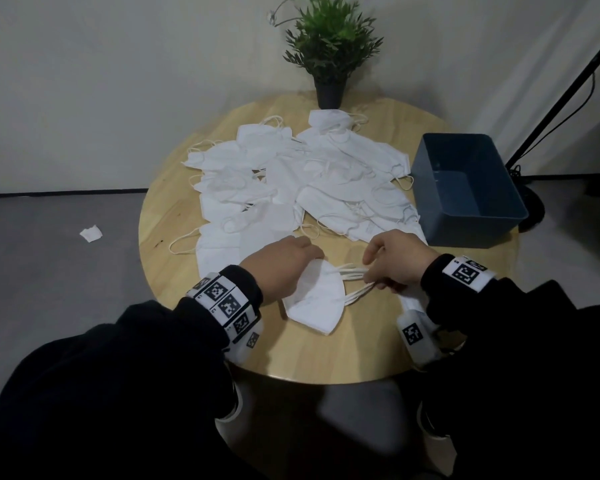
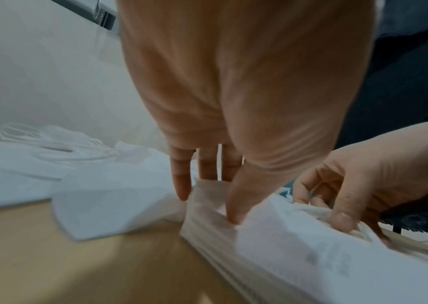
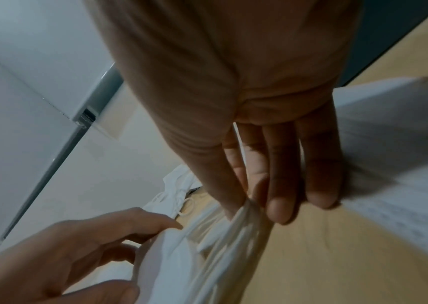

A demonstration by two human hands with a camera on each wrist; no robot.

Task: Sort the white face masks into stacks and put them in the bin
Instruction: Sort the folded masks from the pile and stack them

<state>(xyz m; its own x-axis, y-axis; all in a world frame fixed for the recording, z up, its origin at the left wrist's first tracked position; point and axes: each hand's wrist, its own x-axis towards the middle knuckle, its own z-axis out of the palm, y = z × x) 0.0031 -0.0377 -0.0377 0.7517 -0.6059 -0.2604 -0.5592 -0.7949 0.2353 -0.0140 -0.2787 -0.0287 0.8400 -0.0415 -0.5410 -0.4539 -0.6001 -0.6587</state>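
A small stack of folded white masks (image 1: pixel 314 301) lies on the round wooden table (image 1: pixel 361 351) near its front edge. My left hand (image 1: pixel 310 252) holds the stack's far end, thumb on top (image 2: pixel 233 218) and fingers behind it. My right hand (image 1: pixel 378 277) pinches the bunched ear loops (image 1: pixel 352 271) at the stack's right side; in the right wrist view the loops (image 3: pixel 236 224) run between thumb and fingers. A loose pile of several white masks (image 1: pixel 291 174) covers the table's middle. The dark blue bin (image 1: pixel 475 230) stands at the right and looks empty.
A potted plant (image 1: pixel 329 50) stands at the table's back edge. Another white mask (image 3: pixel 394 164) lies under my right wrist. A white scrap (image 1: pixel 91 233) lies on the grey floor at left. A black stand (image 1: pixel 568 91) leans behind the bin.
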